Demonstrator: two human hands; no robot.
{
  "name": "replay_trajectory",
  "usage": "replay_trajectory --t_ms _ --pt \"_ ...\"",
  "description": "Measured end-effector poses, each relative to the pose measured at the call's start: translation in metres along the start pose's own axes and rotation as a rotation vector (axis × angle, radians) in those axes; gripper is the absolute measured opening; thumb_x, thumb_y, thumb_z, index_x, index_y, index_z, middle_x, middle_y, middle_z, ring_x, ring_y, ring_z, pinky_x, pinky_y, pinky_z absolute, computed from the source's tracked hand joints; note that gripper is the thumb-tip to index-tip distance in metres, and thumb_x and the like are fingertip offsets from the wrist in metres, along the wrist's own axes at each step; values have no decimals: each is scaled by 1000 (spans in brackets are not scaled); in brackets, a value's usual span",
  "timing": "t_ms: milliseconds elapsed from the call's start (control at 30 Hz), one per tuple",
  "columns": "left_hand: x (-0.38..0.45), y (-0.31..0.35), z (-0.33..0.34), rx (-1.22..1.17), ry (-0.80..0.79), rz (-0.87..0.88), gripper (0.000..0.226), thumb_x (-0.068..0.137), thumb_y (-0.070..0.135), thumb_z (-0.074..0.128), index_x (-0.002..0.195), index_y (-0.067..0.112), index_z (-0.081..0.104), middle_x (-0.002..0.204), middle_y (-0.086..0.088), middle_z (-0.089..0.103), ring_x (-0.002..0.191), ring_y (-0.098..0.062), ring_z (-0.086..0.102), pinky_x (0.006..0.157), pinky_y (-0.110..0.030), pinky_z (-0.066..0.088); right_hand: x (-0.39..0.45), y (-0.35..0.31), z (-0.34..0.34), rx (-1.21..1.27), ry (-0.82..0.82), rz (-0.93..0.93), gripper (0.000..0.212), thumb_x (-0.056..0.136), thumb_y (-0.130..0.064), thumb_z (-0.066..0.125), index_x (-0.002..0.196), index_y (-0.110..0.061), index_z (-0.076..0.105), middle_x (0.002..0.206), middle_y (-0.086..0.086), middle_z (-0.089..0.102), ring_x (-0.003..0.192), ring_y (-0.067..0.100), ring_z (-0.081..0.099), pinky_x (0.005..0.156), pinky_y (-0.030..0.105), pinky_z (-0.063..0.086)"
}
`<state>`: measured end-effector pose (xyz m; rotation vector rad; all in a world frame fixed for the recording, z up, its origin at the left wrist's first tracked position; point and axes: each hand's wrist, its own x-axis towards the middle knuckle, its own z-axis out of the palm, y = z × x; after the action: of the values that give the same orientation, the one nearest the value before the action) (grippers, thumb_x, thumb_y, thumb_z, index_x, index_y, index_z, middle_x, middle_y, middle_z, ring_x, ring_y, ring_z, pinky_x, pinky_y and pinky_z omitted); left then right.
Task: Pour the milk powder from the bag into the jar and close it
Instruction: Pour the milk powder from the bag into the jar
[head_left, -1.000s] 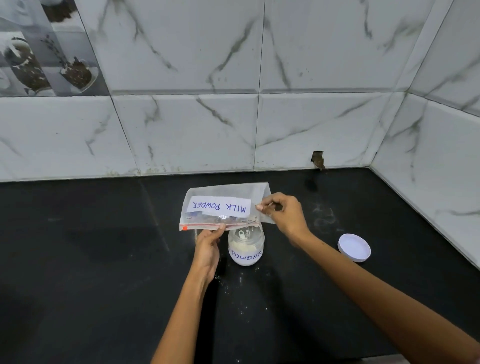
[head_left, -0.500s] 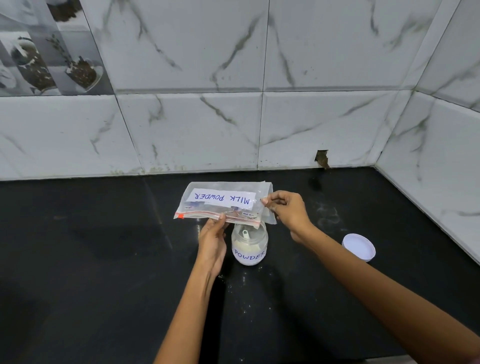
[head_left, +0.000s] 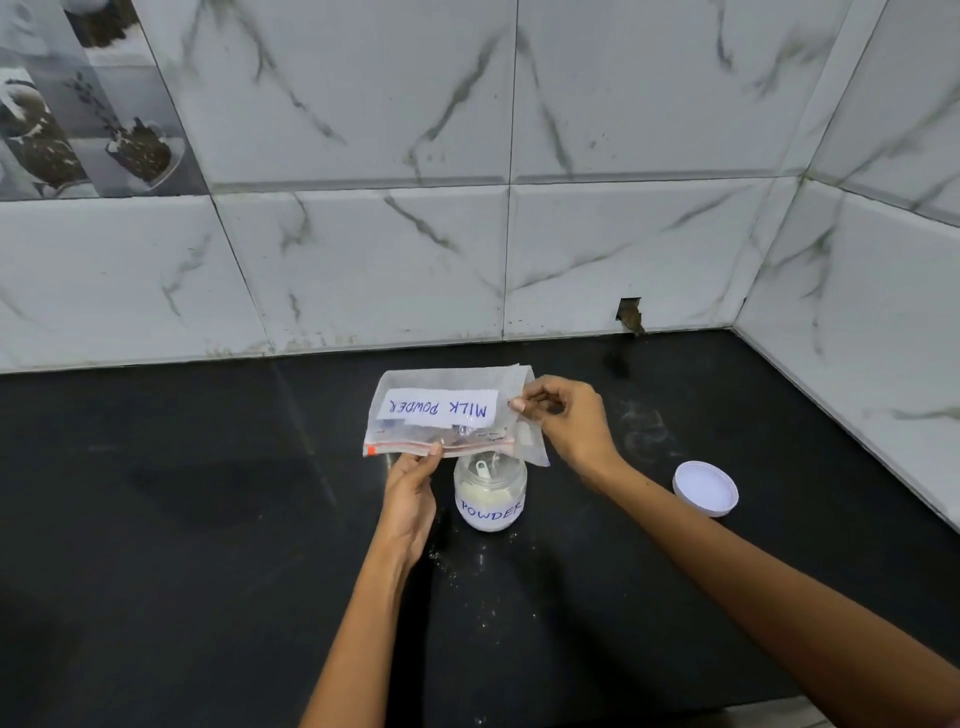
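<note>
I observe the bag (head_left: 447, 415) held inverted directly above the open jar (head_left: 490, 493). Left hand (head_left: 410, 499) pinches its zip edge; right hand (head_left: 569, 423) pinches its side. Lid (head_left: 705, 488) lies apart on the surface (head_left: 208, 519).

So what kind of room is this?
Probably a kitchen. There is a black stone counter set in a corner of white marble-look wall tiles, and both hands hold a bag labelled milk powder upside down over a small jar.
</note>
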<state>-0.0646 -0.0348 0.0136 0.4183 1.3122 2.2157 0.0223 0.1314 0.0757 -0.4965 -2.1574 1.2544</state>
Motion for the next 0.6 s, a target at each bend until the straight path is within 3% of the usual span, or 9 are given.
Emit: replay_trajectory --t_ms 100,267,400,600 --pt "-2 -4 -2 4 -8 -7 40 86 13 56 126 6 56 117 0 69 114 -13 57 100 -29 38 -8 3 2 -75 -38 -29 8 78 -14 75 76 -9 70 72 -4 66 63 0 55 59 6 44" --pt "-3 -8 -1 26 -21 16 39 84 16 58 122 11 59 119 0 68 116 -13 57 101 -29 38 -12 9 -2 -41 30 32 8 79 -14 75 80 -7 71 74 0 68 69 10 60 66 25 52" --pt "0 -13 1 6 -29 35 40 82 16 59 122 11 59 121 -3 67 121 -18 54 105 -31 37 -14 6 -3 -27 51 61 8 79 -13 75 81 -7 72 77 1 70 72 12 62 72 32 54" --pt "0 -13 2 17 -52 35 40 82 18 60 121 12 59 121 -1 68 119 -14 56 102 -30 38 -19 11 -6 15 83 80 6 78 -12 76 76 -10 70 67 -10 63 58 -4 53 60 15 45"
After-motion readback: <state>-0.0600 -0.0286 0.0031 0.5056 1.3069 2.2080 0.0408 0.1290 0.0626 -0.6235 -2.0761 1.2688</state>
